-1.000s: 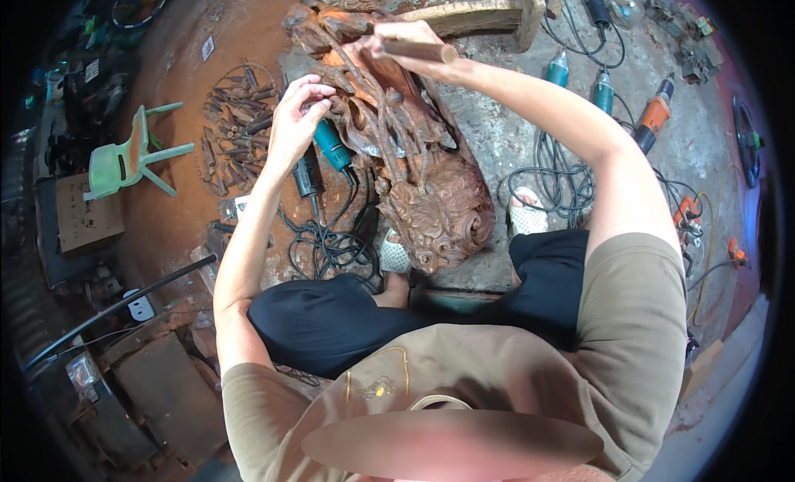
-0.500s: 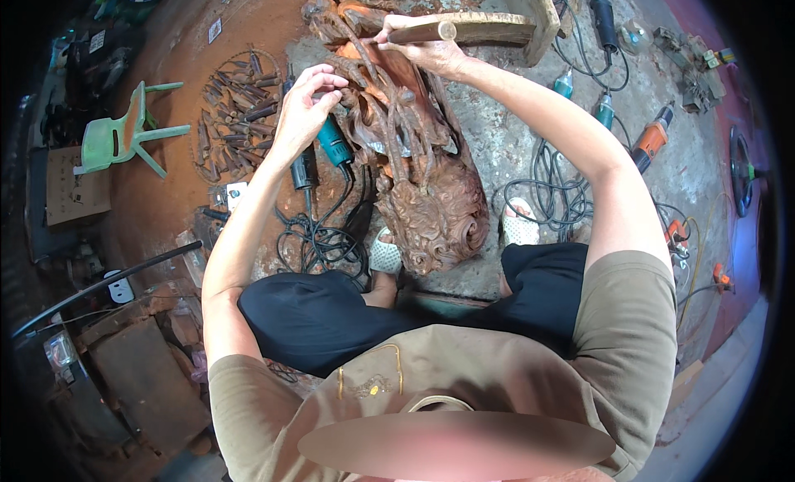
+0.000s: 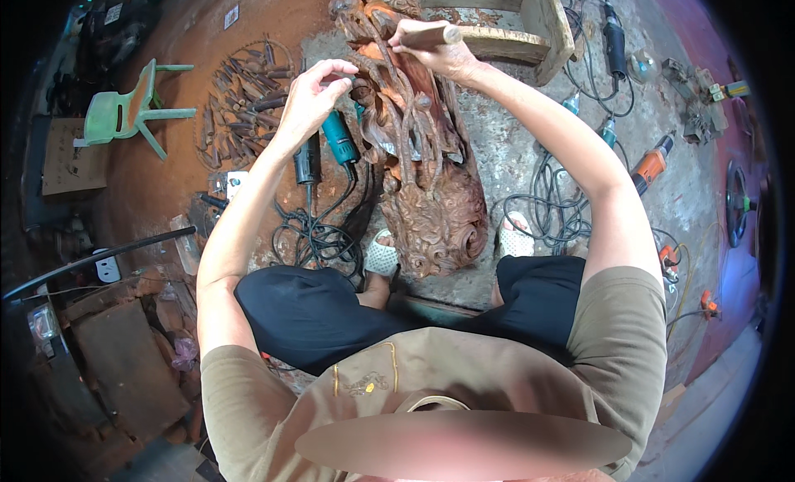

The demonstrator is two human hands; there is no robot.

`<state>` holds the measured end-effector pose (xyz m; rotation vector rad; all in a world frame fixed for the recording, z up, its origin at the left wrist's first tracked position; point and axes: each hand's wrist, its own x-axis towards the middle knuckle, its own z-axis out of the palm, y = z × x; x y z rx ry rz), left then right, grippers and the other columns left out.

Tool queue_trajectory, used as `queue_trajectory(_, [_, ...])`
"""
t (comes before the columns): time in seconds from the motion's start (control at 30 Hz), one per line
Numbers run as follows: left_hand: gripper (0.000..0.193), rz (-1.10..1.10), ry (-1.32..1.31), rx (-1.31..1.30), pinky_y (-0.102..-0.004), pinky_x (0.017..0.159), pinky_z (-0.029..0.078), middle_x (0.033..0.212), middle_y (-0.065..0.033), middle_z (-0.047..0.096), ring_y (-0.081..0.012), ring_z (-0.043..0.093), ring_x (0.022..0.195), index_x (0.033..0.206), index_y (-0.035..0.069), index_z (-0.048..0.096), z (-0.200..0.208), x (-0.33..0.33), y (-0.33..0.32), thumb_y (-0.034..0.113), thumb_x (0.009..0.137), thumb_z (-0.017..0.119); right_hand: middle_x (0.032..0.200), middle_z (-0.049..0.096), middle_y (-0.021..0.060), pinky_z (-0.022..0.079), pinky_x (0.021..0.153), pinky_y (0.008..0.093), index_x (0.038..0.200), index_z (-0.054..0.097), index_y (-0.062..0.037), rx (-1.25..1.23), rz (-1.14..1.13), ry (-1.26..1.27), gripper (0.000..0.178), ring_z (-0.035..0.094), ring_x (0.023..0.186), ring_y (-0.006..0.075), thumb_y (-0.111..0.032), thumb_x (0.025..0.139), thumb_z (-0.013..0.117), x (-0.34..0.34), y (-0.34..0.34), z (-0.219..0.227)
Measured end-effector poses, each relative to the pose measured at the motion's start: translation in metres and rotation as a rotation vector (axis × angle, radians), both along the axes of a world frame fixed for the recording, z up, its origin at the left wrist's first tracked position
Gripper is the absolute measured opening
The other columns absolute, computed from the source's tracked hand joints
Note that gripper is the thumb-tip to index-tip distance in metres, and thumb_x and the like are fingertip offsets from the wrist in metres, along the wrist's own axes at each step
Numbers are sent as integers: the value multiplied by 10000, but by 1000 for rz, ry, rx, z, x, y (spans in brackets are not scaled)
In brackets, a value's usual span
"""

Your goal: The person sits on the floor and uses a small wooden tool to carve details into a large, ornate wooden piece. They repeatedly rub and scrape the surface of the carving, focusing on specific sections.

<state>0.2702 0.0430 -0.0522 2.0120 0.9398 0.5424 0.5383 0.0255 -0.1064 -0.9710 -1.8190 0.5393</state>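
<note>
A large brown wood carving (image 3: 435, 204) with curling relief lies on the floor between my feet and stretches away from me. My right hand (image 3: 439, 55) is over its far part, closed around the wooden handle (image 3: 432, 38) of a carving tool; the tool's working end is hidden by the fingers. My left hand (image 3: 315, 97) hovers at the carving's left edge, thumb and fingers curved but apart, with nothing visible between them. Whether its fingertips touch the wood I cannot tell.
Left of the carving lie a teal power tool (image 3: 338, 138), tangled black cords (image 3: 319, 242) and a heap of wooden-handled tools (image 3: 248, 109). A green chair (image 3: 128, 109) stands farther left. Beyond is a wooden frame (image 3: 505, 45). An orange power tool (image 3: 652, 163) lies right.
The whole view has shifted slightly, with the carving lower in the picture. My left hand has edged farther along the carving, away from me. My right hand keeps its hold on the wooden-handled tool.
</note>
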Motion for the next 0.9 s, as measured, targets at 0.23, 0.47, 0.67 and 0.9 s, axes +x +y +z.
queue_trajectory(0.23, [210, 80, -66, 22, -274, 825, 471, 1002, -20, 654, -99, 577, 893, 1092, 50, 672, 17, -9, -3, 119, 907, 599, 877, 646, 45, 510, 859, 296, 962, 614, -24, -390, 113, 41, 93, 629, 903, 129, -18, 882, 662, 15, -47, -3])
queue_trajectory(0.47, [439, -3, -179, 80, -272, 905, 481, 1182, -41, 644, -108, 611, 1000, 1283, 75, 571, 56, 44, -35, 150, 877, 721, 1002, 675, 118, 553, 779, 356, 1033, 639, -50, 242, -46, -403, 200, 679, 870, 283, -76, 834, 645, -9, -11, 34])
queue_trajectory(0.67, [190, 82, -371, 126, -266, 811, 543, 987, -39, 696, -131, 667, 883, 1064, 52, 676, 59, 33, -10, 112, 888, 714, 1052, 693, 89, 553, 781, 367, 1168, 627, -136, 264, -207, -511, 318, 683, 924, 294, -198, 857, 652, -17, -1, 63])
queue_trajectory(0.9, [159, 199, -274, 142, -241, 819, 524, 950, -15, 714, -99, 658, 881, 1002, 74, 695, 49, 13, -4, 80, 850, 739, 935, 723, 90, 519, 776, 288, 1062, 711, -71, -137, 3, 296, 281, 657, 821, 129, -227, 833, 763, -7, -67, 145])
